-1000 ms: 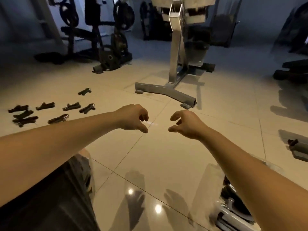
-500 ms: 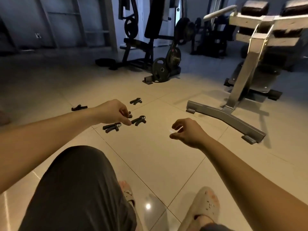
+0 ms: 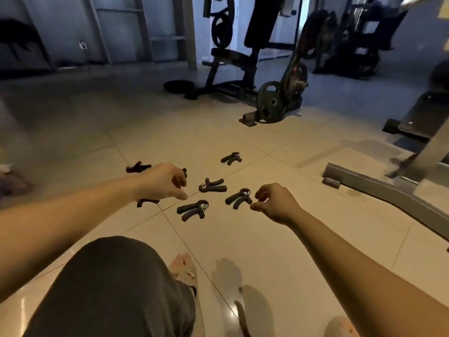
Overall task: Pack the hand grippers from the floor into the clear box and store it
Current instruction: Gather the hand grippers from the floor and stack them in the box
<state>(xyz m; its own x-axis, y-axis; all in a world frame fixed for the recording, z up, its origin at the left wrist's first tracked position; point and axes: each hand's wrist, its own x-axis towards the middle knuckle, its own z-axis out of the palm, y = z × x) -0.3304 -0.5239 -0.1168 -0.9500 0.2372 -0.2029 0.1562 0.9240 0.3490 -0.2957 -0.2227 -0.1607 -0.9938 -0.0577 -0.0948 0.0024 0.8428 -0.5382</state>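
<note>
Hand grippers lie scattered on the tiled floor [image 3: 243,239], none yet lifted, and no clear box is in view. Both sets of fingers are loosely curled and empty: the right hand [image 3: 277,203] hangs just beside the nearest gripper [image 3: 239,198], the left hand [image 3: 165,182] over others, with one [image 3: 193,209] between the hands. They look light, rigid and sprung, with grippy handles; pinching both handles together, near the coil, seems the surest hold. Gym machines stand beyond.
</note>
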